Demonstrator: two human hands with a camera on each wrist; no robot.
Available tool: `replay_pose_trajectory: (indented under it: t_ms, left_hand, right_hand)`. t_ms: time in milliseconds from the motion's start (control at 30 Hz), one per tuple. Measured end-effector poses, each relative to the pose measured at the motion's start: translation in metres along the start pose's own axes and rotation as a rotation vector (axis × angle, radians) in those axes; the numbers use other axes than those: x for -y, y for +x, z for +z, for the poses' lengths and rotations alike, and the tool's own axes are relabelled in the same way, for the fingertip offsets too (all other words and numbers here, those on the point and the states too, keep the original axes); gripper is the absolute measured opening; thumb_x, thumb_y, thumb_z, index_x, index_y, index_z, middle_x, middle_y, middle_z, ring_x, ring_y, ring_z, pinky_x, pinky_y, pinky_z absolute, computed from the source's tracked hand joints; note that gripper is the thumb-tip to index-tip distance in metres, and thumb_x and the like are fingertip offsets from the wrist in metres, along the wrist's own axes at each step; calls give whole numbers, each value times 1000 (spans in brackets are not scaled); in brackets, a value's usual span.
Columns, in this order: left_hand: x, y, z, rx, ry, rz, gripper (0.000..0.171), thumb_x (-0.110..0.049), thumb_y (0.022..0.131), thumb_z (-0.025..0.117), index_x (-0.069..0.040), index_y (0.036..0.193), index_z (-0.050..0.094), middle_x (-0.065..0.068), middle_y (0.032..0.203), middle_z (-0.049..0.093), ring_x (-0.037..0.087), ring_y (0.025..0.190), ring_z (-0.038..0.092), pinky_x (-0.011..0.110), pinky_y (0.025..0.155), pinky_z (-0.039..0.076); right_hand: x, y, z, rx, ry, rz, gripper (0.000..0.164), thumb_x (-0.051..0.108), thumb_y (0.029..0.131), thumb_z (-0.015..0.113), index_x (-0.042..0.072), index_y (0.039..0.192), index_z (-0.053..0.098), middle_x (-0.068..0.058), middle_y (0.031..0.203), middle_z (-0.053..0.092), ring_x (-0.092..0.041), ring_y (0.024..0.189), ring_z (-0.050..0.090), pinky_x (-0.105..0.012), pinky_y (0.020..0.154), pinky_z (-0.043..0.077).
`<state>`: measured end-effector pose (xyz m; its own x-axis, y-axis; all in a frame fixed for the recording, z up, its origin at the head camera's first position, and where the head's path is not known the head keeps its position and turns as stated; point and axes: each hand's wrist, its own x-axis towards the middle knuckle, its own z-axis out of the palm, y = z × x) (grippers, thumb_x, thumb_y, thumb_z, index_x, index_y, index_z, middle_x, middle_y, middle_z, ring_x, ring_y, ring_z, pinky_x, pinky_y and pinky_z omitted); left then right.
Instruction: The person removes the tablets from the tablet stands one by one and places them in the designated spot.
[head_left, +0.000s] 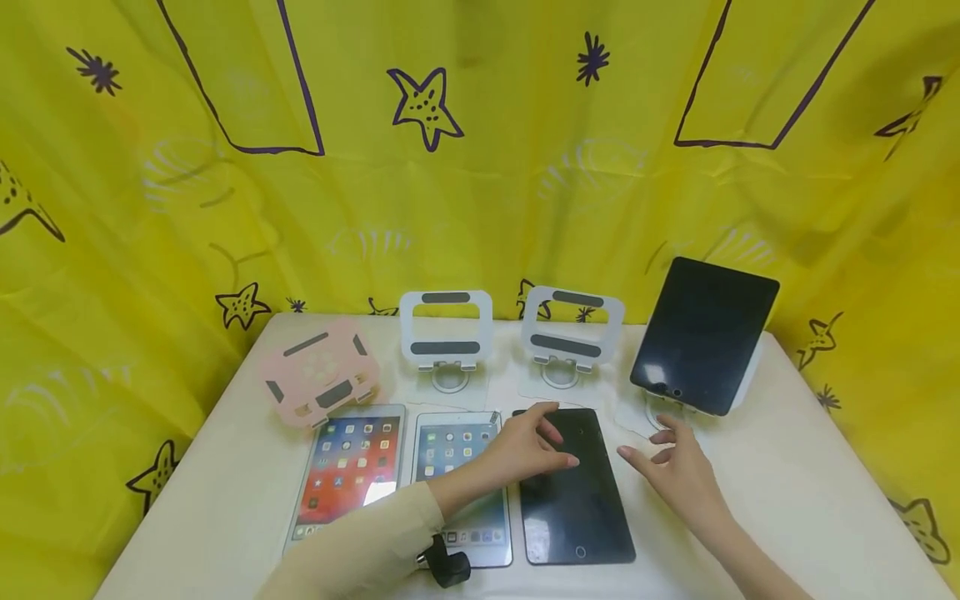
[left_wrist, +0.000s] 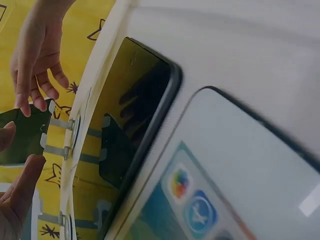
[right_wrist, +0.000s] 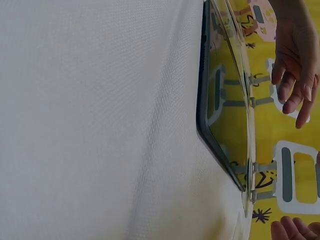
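My left hand (head_left: 528, 450) hovers over the dark-screened tablet (head_left: 577, 500) with its fingers loosely bent, gripping nothing. To the right of that tablet, my right hand (head_left: 678, 471) is held up with thumb and fingers apart and holds nothing. Just beyond it a black tablet (head_left: 705, 333) leans on a stand, tilted back. The right wrist view has the left hand (right_wrist: 296, 60) hanging at upper right, fingers relaxed, and right-hand fingertips (right_wrist: 295, 230) at the bottom edge. In the left wrist view the dark tablet (left_wrist: 135, 100) lies flat and mirrors a hand.
Two white tablet stands (head_left: 447, 329) (head_left: 573, 325) stand bare at the back, beside a pink stand (head_left: 318, 371) on the left. Two lit tablets (head_left: 352, 467) (head_left: 457, 433) lie on the white table (head_left: 202, 517). A yellow curtain (head_left: 510, 208) hangs behind.
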<state>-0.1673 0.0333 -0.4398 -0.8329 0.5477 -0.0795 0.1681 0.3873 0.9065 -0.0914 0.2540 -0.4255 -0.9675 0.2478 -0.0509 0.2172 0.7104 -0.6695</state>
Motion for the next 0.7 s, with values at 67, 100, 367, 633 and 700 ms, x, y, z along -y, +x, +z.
replay_pose_trajectory:
  t_ms: [67, 100, 367, 633, 700]
  left_hand:
    - [-3, 5, 3, -14, -1, 22, 83, -24, 71, 83, -6, 140, 40, -1, 94, 65, 2, 72, 66, 19, 59, 51]
    - [-4, 7, 5, -22, -3, 33, 83, -24, 71, 83, -5, 140, 40, 0, 95, 65, 2, 73, 66, 18, 61, 50]
    - [-12, 26, 18, -88, -34, 92, 81, -24, 73, 82, -8, 141, 40, 1, 103, 64, 1, 79, 66, 16, 71, 50]
    - [-21, 53, 24, -137, -114, 116, 75, -21, 77, 79, -11, 141, 41, 6, 119, 61, 11, 100, 64, 18, 75, 52]
    - [-24, 60, 26, -139, -141, 101, 75, -22, 78, 78, -13, 142, 41, 6, 121, 60, 10, 102, 62, 18, 74, 52]
  right_hand:
    - [-1, 1, -1, -74, 28, -3, 84, 40, 81, 73, -5, 138, 31, -24, 115, 54, -32, 93, 60, -28, 69, 49]
    - [-2, 2, -1, -117, 47, -9, 84, 39, 81, 74, -5, 138, 31, -23, 115, 54, -31, 94, 59, -26, 69, 49]
    - [-17, 10, 3, -434, 206, -53, 77, 16, 77, 78, -2, 137, 34, -17, 115, 51, 8, 84, 43, 0, 73, 35]
    - [-29, 24, -1, -623, 266, -82, 79, 11, 76, 78, -1, 139, 31, -14, 120, 45, 6, 91, 41, -2, 80, 33]
    - [-30, 28, -5, -644, 279, -69, 80, 13, 77, 77, 0, 140, 29, -13, 123, 43, 3, 93, 40, -4, 81, 33]
